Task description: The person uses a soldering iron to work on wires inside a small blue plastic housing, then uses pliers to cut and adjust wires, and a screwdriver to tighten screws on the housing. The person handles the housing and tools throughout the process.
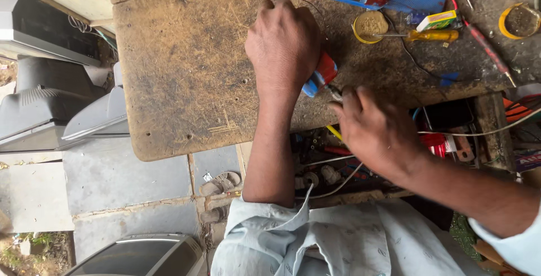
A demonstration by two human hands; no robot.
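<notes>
small box (437, 21): yellow, green and white carton, lying on the workbench (186, 73) beside a yellow-handled screwdriver (431, 35).
old television sets (45, 96): grey casings at left, below the bench; screens possibly turned away.

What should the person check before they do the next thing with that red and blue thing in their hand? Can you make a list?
1. Left hand grips the red and blue tool: ok, fingers wrapped around it.
2. Right hand near the tool's lower end at the bench edge: ok; whether it holds anything, cannot tell.
3. Tool's tip visible: cannot tell, the hands hide it.
4. Thin wire by the left hand free of snags: cannot tell.
5. Yellow-handled screwdriver within reach on the wooden bench: ok.
6. White cable clear of the right hand: not ok, it runs right beside it.
</notes>
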